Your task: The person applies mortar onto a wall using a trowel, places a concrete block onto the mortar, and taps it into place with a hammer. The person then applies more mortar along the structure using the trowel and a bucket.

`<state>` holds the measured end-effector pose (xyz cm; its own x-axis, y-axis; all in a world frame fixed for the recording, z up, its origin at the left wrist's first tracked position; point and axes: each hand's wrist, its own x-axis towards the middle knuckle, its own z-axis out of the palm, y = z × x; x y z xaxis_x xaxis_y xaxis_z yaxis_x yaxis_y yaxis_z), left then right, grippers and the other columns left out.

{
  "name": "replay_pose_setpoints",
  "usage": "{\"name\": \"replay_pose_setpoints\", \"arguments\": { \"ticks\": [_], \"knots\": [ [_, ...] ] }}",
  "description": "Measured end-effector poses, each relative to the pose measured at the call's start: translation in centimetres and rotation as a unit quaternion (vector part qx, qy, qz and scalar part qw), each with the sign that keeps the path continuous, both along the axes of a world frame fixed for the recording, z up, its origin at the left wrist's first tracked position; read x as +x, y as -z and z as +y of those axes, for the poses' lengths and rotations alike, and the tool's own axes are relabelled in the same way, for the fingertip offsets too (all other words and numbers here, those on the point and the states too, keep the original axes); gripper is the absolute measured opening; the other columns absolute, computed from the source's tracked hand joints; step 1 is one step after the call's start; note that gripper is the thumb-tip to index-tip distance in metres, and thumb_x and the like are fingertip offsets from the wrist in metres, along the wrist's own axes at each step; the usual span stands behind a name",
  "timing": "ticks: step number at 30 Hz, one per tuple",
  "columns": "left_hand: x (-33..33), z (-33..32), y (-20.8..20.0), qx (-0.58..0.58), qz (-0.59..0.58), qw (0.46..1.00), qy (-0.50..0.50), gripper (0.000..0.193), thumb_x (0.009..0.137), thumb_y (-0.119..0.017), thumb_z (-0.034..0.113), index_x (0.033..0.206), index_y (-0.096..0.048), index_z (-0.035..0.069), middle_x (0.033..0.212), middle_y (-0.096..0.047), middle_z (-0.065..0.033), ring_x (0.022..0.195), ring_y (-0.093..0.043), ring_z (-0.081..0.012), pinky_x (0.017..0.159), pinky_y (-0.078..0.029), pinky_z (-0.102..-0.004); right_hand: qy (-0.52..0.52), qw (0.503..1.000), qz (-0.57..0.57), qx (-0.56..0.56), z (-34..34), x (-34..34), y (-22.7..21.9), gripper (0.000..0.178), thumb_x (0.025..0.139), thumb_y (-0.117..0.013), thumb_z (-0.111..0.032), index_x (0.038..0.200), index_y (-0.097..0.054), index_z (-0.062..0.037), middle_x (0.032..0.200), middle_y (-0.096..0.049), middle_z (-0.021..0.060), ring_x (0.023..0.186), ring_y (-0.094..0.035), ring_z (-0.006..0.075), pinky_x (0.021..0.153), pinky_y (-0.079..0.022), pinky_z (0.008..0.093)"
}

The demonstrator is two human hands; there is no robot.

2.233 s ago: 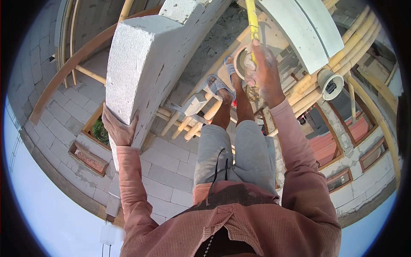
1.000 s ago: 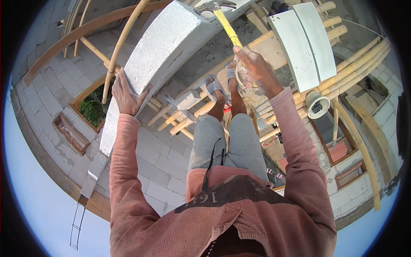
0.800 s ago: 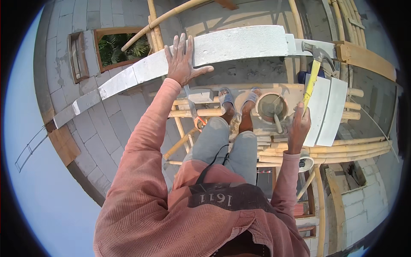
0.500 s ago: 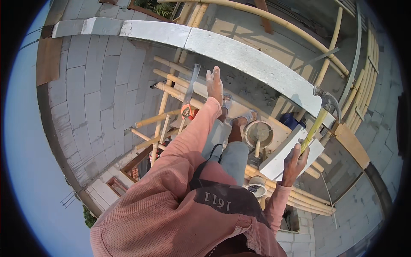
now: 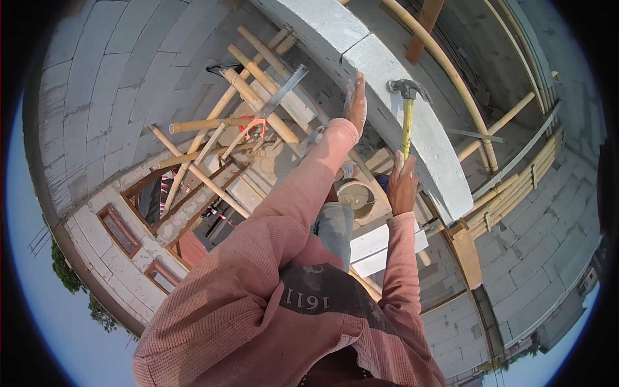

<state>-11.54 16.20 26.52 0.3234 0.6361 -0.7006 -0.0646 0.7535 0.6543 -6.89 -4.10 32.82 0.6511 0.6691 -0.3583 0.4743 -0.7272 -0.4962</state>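
Note:
My right hand (image 5: 403, 186) is wrapped round the yellow handle of a claw hammer (image 5: 407, 119). The dark hammer head lies over the top of a pale block (image 5: 435, 145) in the wall's top course; whether it touches cannot be told. Fingers straight and together, my left hand (image 5: 355, 102) lies flat at the near side of this course, close to the joint with the neighbouring block (image 5: 325, 22). Nothing is held in it. A handsaw (image 5: 284, 93) with an orange handle rests on the bamboo poles left of my left hand.
Bamboo poles (image 5: 248, 97) form scaffolding below me. By my feet stands a bucket (image 5: 356, 197) of grey mix, with loose white blocks (image 5: 377, 248) near it. A wooden board (image 5: 464, 255) is fixed at the course's right end. Grey block walls (image 5: 109, 109) rise on both sides.
The view has turned and shifted. My right hand has brought the hammer leftward along the course, from its right end to nearer the joint. My left hand has come up against the block's side.

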Motion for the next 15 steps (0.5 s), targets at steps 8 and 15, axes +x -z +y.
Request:
{"name": "replay_pose_setpoints", "arguments": {
  "ticks": [8, 15],
  "knots": [
    [2.9, -1.3, -1.6, 0.013, 0.141, 0.980, 0.139, 0.129, 0.079, -0.059, 0.076, 0.153, 0.005, -0.008, 0.160, -0.017, -0.0263, 0.148, -0.020, -0.0370, 0.121, -0.020, -0.0393, 0.298, 0.921, 0.240, 0.078, 5.2, 7.8, -8.3, 0.053, 0.095, -0.052, -0.062, 0.086, -0.055, -0.0101, 0.059, -0.035, -0.0058, 0.041, -0.030, 0.0043, 0.037, -0.022, 0.0220],
    [3.4, -2.1, -0.4, 0.024, 0.102, 0.987, 0.125, 0.110, 0.091, -0.059, 0.054, 0.153, 0.010, -0.005, 0.159, -0.013, -0.0285, 0.147, -0.022, -0.0377, 0.123, -0.022, -0.0382, 0.118, 0.915, 0.298, -0.244, 9.8, 22.8, -1.6, 0.049, 0.093, -0.058, -0.058, 0.083, -0.053, -0.0100, 0.053, -0.037, -0.0054, 0.036, -0.033, 0.0063, 0.033, -0.024, 0.0255]
  ]
}}
